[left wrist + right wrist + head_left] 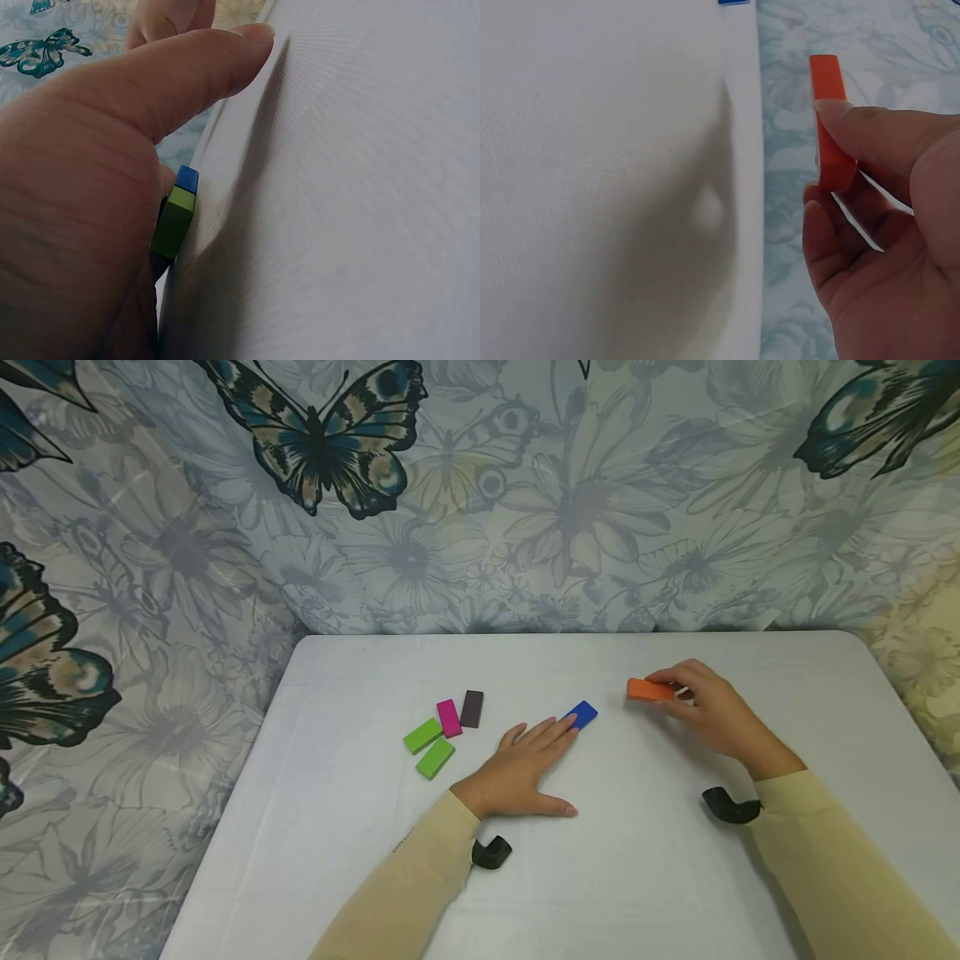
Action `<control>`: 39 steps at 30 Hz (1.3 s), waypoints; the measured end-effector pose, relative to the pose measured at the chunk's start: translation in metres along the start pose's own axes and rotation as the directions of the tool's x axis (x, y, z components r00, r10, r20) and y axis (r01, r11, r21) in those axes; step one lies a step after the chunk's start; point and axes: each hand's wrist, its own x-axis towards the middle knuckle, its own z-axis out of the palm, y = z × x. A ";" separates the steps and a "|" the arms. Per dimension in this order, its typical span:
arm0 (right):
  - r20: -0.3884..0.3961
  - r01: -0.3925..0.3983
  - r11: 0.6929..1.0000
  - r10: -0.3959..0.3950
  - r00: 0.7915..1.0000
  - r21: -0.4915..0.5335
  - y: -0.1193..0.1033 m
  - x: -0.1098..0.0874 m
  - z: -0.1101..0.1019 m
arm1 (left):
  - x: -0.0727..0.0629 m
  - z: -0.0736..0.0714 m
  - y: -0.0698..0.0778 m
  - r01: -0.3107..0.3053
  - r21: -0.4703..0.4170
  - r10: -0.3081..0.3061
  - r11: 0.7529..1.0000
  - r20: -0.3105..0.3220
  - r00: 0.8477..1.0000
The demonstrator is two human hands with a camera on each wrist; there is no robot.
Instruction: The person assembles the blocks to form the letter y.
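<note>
An orange block point(649, 690) is pinched between the thumb and fingers of my right hand point(701, 710), held over the right part of the table. In the right wrist view the orange block point(830, 142) stands out above the white surface. My left hand point(525, 768) lies spread with straight fingers, its fingertips touching a blue block point(583, 715). Left of that hand lie two green blocks point(435, 758), a magenta block point(449, 717) and a dark grey block point(472, 708). Beyond the palm, the left wrist view shows a green block point(174, 225) and some blue point(187, 180).
The table point(337, 860) is covered in white, with its far edge against a cloth point(585, 510) printed with butterflies and flowers. A black curved piece sticks out at each wrist, one by the left sleeve point(420, 868) and one by the right sleeve point(832, 852).
</note>
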 end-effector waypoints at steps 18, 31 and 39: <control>0.185 0.034 0.999 -0.028 0.982 -0.025 -0.001 0.033 0.026 | 0.001 0.001 0.000 -0.004 0.002 0.004 1.000 0.002 1.000; 0.155 -0.042 0.999 0.042 0.987 -0.004 0.000 0.041 0.038 | 0.001 -0.001 -0.001 0.005 0.019 -0.005 1.000 0.007 1.000; 0.128 -0.030 0.999 0.025 0.991 0.040 -0.003 0.044 0.044 | 0.002 0.000 -0.001 -0.005 0.018 0.005 1.000 0.002 1.000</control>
